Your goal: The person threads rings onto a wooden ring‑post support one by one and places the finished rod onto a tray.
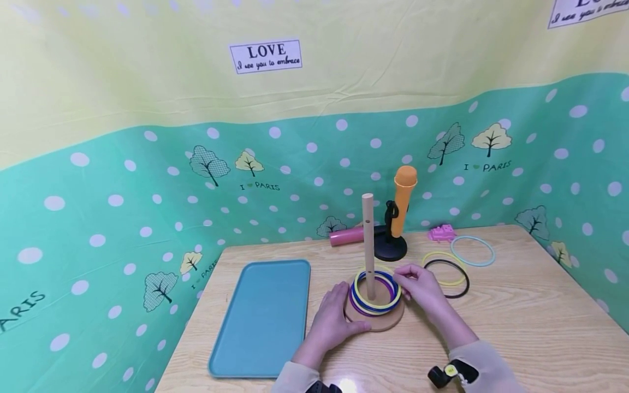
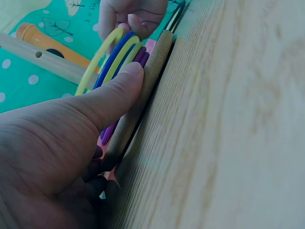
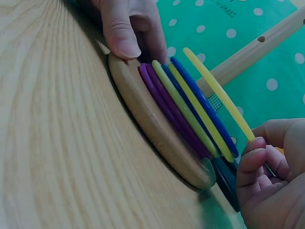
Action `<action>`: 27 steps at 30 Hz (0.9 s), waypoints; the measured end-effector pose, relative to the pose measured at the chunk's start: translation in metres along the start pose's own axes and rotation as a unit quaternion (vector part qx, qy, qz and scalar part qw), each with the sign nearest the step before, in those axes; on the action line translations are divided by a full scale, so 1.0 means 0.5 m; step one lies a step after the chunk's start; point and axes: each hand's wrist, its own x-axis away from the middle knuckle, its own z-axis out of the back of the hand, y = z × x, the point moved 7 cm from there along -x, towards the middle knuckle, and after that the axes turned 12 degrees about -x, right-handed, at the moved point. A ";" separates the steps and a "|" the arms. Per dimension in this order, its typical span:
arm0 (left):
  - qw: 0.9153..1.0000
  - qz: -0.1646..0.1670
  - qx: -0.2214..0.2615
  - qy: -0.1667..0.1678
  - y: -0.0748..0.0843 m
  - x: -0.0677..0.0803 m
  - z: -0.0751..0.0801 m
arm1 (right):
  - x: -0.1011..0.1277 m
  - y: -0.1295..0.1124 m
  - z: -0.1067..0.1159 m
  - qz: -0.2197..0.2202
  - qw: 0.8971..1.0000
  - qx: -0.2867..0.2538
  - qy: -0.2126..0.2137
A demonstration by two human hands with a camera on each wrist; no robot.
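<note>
A wooden peg (image 1: 367,245) stands on a round wooden base (image 1: 380,322) with purple, blue and yellow rings (image 1: 375,303) stacked round it. My left hand (image 1: 350,311) holds the base's left rim, thumb (image 2: 114,95) lying against the base edge (image 2: 143,100). My right hand (image 1: 402,279) pinches the right edge of the top yellow ring (image 3: 219,95), which is tilted up off the stack (image 3: 186,107). In the right wrist view the fingertips (image 3: 252,157) close on that ring beside the base (image 3: 147,124).
A teal tray (image 1: 265,316) lies to the left of the base. Behind stand an orange microphone (image 1: 404,202) on a black stand and a pink cylinder (image 1: 346,236). Loose black (image 1: 459,286), yellow (image 1: 444,256) and light blue (image 1: 473,251) rings and a pink toy (image 1: 441,233) lie at the right.
</note>
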 end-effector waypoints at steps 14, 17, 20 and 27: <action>1.000 -0.005 -0.002 0.005 0.001 0.004 0.003 | 0.000 0.013 -0.004 -0.001 1.000 0.013 -0.006; 1.000 -0.006 -0.003 0.005 0.001 0.004 0.003 | 0.000 0.015 -0.005 -0.001 1.000 0.012 -0.009; 1.000 -0.006 -0.003 0.004 0.000 0.004 0.002 | 0.000 0.018 -0.005 -0.004 1.000 0.013 -0.011; 1.000 -0.003 -0.001 0.002 0.001 0.003 0.003 | -0.005 0.028 -0.004 -0.015 1.000 0.011 -0.008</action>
